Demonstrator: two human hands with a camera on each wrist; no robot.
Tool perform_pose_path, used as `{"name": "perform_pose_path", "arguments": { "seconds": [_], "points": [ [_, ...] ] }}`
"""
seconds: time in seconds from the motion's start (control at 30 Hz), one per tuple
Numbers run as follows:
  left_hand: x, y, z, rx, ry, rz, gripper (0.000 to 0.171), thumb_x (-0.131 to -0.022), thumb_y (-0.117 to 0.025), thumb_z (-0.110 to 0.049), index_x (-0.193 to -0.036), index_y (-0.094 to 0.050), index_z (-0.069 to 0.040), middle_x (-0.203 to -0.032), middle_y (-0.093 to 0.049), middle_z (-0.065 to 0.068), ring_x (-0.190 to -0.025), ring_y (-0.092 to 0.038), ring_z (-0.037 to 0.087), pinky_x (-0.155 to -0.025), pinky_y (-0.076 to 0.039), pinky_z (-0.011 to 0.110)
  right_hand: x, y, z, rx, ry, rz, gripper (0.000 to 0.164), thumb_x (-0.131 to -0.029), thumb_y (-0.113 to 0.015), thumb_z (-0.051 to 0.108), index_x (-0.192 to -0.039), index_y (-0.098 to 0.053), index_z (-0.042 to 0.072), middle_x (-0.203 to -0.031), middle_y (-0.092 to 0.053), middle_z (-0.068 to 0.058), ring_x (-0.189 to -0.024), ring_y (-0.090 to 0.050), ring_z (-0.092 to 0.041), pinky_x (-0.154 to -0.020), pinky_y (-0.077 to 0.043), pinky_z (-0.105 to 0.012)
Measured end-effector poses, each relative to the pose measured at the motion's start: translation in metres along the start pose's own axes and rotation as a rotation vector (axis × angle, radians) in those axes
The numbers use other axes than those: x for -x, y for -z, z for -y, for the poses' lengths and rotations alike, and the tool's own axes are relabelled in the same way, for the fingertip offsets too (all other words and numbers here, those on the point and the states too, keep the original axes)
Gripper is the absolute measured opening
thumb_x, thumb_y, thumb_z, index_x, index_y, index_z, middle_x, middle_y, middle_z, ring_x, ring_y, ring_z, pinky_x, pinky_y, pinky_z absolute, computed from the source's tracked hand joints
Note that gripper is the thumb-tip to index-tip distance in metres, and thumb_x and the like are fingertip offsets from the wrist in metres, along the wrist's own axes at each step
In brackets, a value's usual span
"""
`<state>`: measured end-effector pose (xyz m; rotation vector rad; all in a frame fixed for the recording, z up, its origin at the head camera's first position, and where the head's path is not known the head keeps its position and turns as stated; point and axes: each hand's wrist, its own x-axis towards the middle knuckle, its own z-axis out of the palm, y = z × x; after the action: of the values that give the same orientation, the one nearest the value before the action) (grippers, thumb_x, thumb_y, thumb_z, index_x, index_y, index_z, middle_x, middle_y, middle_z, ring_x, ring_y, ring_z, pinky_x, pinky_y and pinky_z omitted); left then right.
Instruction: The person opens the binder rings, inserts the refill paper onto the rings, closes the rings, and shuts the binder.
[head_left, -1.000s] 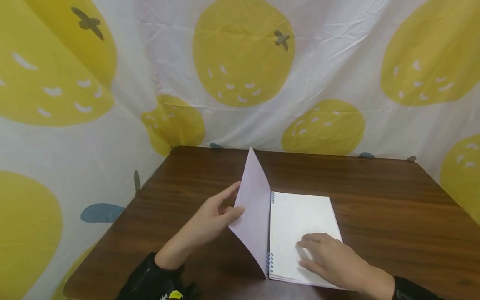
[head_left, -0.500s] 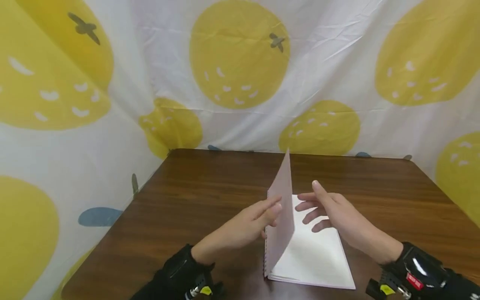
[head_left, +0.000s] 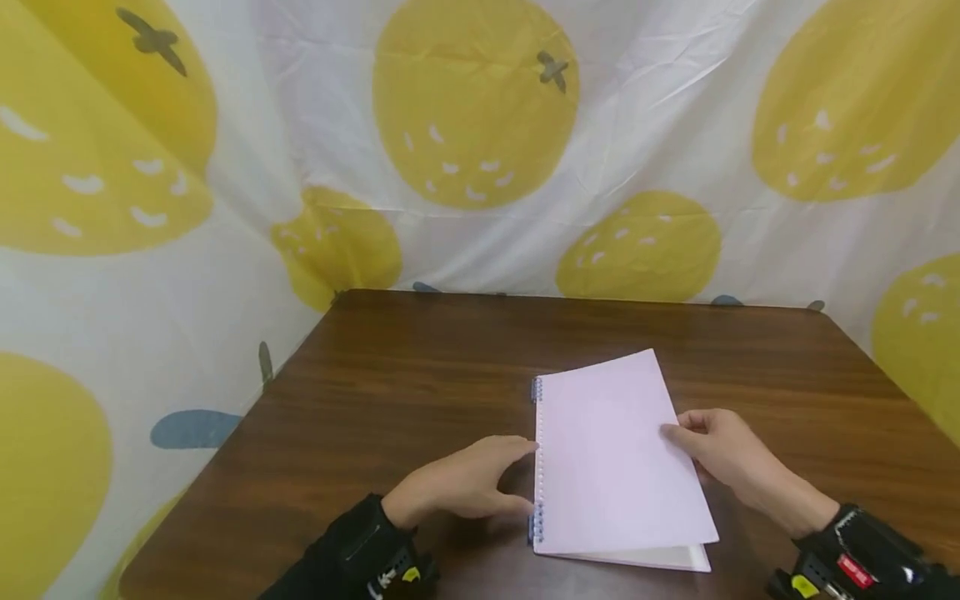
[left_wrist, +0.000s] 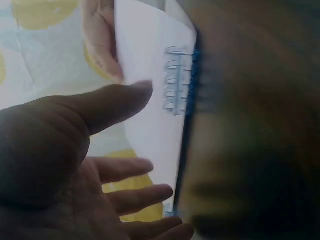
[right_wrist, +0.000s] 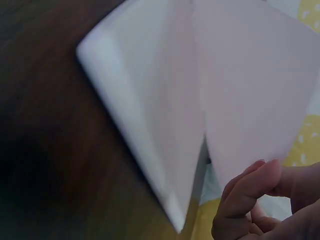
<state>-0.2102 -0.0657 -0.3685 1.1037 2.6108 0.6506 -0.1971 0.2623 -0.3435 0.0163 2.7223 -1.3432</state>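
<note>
A spiral notebook lies on the brown table, its pale pink cover swung over the pages and slightly lifted on the right. White pages peek out beneath the cover's near edge. My right hand pinches the cover's right edge between thumb and fingers. In the right wrist view the cover stands apart from the pages in a wedge. Along the left side run blue binding rings. My left hand is there, thumb and fingers spread, fingertips right at the spine.
The brown wooden table extends around the notebook. Behind it and to the left hangs a white curtain printed with yellow fruit. Black cameras are strapped to both wrists.
The cover has swung from upright at the left over to the right, down near the pages. My right hand has taken its edge; my left hand has released it and dropped to the spine.
</note>
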Motion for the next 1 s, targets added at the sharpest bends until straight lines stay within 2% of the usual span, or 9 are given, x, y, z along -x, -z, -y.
{"name": "perform_pose_path", "arguments": {
  "seconds": [0.1,0.17,0.3,0.4,0.67,0.83,0.9,1.0],
  "points": [
    [0.002,-0.003,-0.001,-0.023,-0.004,0.040,0.075,-0.086,-0.071,-0.043,-0.147,-0.042,-0.011,-0.150,-0.039,0.005,-0.138,-0.032,0.023,-0.109,-0.030,0.040,0.000,-0.004,-0.010,0.091,0.014,-0.011,0.033,-0.094,-0.064,0.023,-0.110,-0.062,-0.006,-0.065,-0.052,-0.005,-0.052,-0.050,-0.016,-0.046,-0.043,-0.027],
    [0.003,-0.005,-0.003,-0.036,0.004,0.058,0.073,-0.086,-0.071,-0.045,-0.146,-0.044,-0.014,-0.151,-0.037,0.005,-0.139,-0.029,0.026,-0.109,-0.030,0.044,0.001,-0.007,-0.015,0.149,0.032,-0.020,0.039,-0.092,-0.067,0.022,-0.115,-0.060,-0.008,-0.067,-0.053,-0.005,-0.052,-0.051,-0.017,-0.046,-0.044,-0.028],
    [0.007,-0.006,-0.006,-0.057,0.032,0.077,0.068,-0.086,-0.069,-0.048,-0.143,-0.049,-0.019,-0.152,-0.036,0.004,-0.142,-0.025,0.031,-0.109,-0.029,0.050,0.002,-0.013,-0.020,0.230,0.050,-0.009,0.054,-0.090,-0.070,0.021,-0.129,-0.049,-0.011,-0.077,-0.058,-0.007,-0.053,-0.053,-0.018,-0.048,-0.048,-0.032],
    [0.008,-0.007,-0.007,-0.065,0.043,0.075,0.066,-0.086,-0.069,-0.048,-0.142,-0.051,-0.019,-0.152,-0.036,0.004,-0.142,-0.024,0.032,-0.109,-0.028,0.051,0.002,-0.015,-0.021,0.279,0.054,0.008,0.060,-0.089,-0.071,0.020,-0.133,-0.045,-0.011,-0.084,-0.061,-0.010,-0.053,-0.055,-0.018,-0.049,-0.049,-0.033],
    [0.011,-0.011,-0.007,-0.070,0.045,0.069,0.066,-0.086,-0.069,-0.049,-0.142,-0.051,-0.018,-0.153,-0.035,0.004,-0.142,-0.023,0.033,-0.108,-0.028,0.052,0.004,-0.017,-0.020,0.350,0.045,0.024,0.062,-0.088,-0.073,0.022,-0.134,-0.046,-0.010,-0.089,-0.059,-0.011,-0.060,-0.055,-0.017,-0.051,-0.050,-0.032],
    [0.009,-0.011,-0.006,-0.067,0.036,0.080,0.065,-0.087,-0.068,-0.050,-0.142,-0.051,-0.019,-0.153,-0.035,0.004,-0.142,-0.023,0.032,-0.107,-0.029,0.054,0.003,-0.019,-0.024,0.373,0.038,0.016,0.060,-0.086,-0.074,0.020,-0.133,-0.048,-0.007,-0.084,-0.058,-0.009,-0.058,-0.055,-0.017,-0.050,-0.049,-0.032],
    [0.011,-0.012,-0.004,-0.065,0.032,0.101,0.066,-0.087,-0.067,-0.050,-0.142,-0.051,-0.019,-0.153,-0.035,0.004,-0.142,-0.023,0.032,-0.107,-0.029,0.054,0.003,-0.022,-0.027,0.412,0.068,0.004,0.058,-0.085,-0.075,0.020,-0.131,-0.050,-0.007,-0.078,-0.056,-0.007,-0.057,-0.053,-0.017,-0.049,-0.046,-0.032],
    [0.013,-0.010,-0.002,-0.045,0.020,0.127,0.066,-0.089,-0.063,-0.051,-0.144,-0.049,-0.017,-0.153,-0.034,0.007,-0.142,-0.024,0.033,-0.108,-0.028,0.052,0.007,-0.025,-0.028,0.494,0.161,-0.032,0.052,-0.085,-0.075,0.022,-0.125,-0.057,-0.006,-0.077,-0.059,-0.004,-0.060,-0.054,-0.017,-0.051,-0.045,-0.033]
  ]
}}
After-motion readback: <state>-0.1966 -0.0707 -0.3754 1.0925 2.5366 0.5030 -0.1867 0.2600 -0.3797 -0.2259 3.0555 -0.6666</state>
